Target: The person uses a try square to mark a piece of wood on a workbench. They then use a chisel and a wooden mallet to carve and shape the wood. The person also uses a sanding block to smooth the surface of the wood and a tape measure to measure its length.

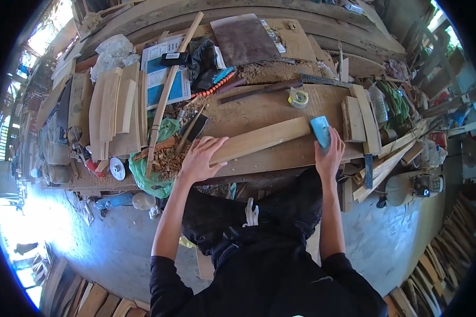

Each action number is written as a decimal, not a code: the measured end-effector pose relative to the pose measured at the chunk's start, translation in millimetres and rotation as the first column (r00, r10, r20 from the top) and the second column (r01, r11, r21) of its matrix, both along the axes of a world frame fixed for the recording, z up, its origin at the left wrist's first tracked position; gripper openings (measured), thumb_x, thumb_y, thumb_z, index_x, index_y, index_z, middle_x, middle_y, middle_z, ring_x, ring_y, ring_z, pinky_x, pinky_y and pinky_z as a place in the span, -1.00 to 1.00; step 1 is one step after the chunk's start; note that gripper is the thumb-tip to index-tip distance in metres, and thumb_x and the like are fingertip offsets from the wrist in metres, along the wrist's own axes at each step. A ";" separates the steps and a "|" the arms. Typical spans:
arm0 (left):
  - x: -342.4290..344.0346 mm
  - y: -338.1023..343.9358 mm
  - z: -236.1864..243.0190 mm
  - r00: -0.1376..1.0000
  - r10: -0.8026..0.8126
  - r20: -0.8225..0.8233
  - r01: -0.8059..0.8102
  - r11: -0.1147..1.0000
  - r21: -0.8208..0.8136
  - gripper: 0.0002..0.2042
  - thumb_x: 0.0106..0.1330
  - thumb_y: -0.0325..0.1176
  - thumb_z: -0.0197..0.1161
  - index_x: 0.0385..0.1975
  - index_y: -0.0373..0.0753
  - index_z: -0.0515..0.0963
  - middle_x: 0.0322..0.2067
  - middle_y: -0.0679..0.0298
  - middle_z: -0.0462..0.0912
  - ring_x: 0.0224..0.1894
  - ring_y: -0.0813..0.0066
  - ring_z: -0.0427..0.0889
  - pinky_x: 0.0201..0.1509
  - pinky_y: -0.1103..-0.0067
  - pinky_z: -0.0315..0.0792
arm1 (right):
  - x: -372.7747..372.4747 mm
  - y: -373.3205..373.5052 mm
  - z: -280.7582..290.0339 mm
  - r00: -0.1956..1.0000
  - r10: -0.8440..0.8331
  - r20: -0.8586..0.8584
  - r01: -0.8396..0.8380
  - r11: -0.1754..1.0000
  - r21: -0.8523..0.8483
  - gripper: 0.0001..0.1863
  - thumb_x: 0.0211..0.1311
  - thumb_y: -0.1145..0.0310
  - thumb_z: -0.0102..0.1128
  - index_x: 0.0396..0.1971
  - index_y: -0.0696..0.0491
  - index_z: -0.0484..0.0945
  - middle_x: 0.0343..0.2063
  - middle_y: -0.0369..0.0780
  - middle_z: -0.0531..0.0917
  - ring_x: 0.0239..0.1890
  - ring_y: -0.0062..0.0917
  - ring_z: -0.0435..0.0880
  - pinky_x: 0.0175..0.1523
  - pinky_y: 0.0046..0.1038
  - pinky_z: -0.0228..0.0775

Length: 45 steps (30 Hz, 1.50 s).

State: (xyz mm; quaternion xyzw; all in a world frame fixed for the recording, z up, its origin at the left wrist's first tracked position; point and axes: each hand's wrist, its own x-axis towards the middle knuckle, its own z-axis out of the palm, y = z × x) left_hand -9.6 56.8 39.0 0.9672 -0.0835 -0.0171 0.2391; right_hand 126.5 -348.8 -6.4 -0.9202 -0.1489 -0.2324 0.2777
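Observation:
A flat, slightly curved wooden slat lies slantwise across the near part of the workbench. My left hand holds its left end, fingers along the far edge and thumb on the near edge. Just past the slat's right end, my right hand grips a light-blue piece of what looks like folded sandpaper. The sandpaper sticks up beyond my fingertips, beside the slat's end. A yellow tape measure rests on the bench farther back, with a dark metal bar to its left.
Wood shavings and a green plastic bag sit beside my left hand. A long thin stick leans across the bench's left. Cut boards are stacked left and right. A dark square sheet lies at the back.

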 end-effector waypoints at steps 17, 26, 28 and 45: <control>12.9 -12.2 -10.2 1.000 -0.012 -0.001 0.012 1.000 -0.012 -0.17 0.25 -0.31 0.50 0.57 0.04 0.31 0.51 0.27 0.35 0.56 0.21 0.25 0.58 0.17 0.09 | -8.0 -28.4 -8.9 0.969 -0.190 -0.158 0.166 0.974 -0.155 -0.16 0.21 0.25 0.44 0.54 -0.35 0.39 0.60 -0.06 0.20 0.53 0.05 0.22 0.53 0.14 0.05; 11.1 -1.7 -18.9 0.997 0.056 0.062 -0.056 0.998 -0.007 -0.22 0.23 -0.20 0.51 0.52 0.11 0.40 0.54 0.33 0.33 0.60 0.22 0.23 0.62 0.10 0.06 | 13.3 -6.1 -9.4 0.985 -0.118 -0.127 0.119 0.993 -0.006 -0.32 0.44 0.07 0.35 0.49 -0.13 0.41 0.44 -0.06 0.47 0.47 -0.03 0.40 0.50 0.07 0.14; 7.8 -6.1 -23.4 0.988 0.109 0.114 -0.106 0.994 -0.030 -0.25 0.25 -0.12 0.50 0.50 0.11 0.44 0.50 0.31 0.41 0.58 0.24 0.28 0.61 0.10 0.08 | 20.8 -4.6 -9.2 0.988 -0.050 -0.148 0.059 0.997 0.057 -0.33 0.43 0.12 0.37 0.48 -0.12 0.42 0.43 -0.05 0.49 0.45 -0.03 0.43 0.48 0.03 0.21; 17.8 -24.9 -28.4 0.920 0.233 0.316 -0.228 0.972 -0.054 -0.36 0.15 0.04 0.58 0.28 0.03 0.68 0.21 0.40 0.74 0.28 0.37 0.63 0.42 0.29 0.32 | 47.2 38.4 8.5 0.979 -0.187 0.079 0.196 0.972 -0.131 -0.41 0.29 0.33 0.42 0.33 -0.02 0.54 0.29 -0.01 0.57 0.36 -0.04 0.49 0.41 -0.10 0.34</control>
